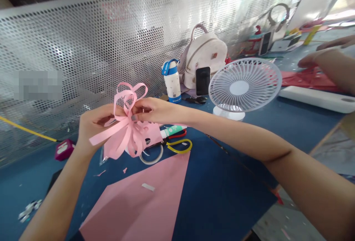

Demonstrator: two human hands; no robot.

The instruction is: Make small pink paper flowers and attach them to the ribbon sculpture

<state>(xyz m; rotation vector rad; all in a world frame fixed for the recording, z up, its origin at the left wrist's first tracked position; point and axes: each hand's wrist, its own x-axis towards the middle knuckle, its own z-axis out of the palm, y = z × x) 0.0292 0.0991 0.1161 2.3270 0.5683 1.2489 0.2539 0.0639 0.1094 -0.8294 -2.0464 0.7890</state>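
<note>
Slippage looks the likeliest trouble: the pink paper bow (126, 132) is held only at its gathered middle, so a slackened pinch could let the curled loops spring apart; too hard a squeeze could crease or tear the thin strips; the loose ends hanging at its lower left could snag.

Right hand (152, 111) is closed narrow, thumb and fingertips pinching the bow's centre from the right. Left hand (93, 123) is curled shut on the same bundle from the left, its fingers partly hidden behind the strips. The bow is held in the air between both hands, above the near-left part of the table (227, 182).

Just beneath lie a tape ring (155, 160), scissors (190, 145) with yellow handles and a glue stick (172, 131); nearer the front edge, a large pink sheet (144, 204); toward the left edge, a small magenta object (63, 149). Along the back edge, by the perforated screen (97, 41), stand a water bottle (172, 82), a backpack (205, 54), a phone (202, 81) and a white fan (245, 85). At the far right corner another person's hand (321, 54) is over red paper (307, 80), beyond a long white box (316, 99).
</note>
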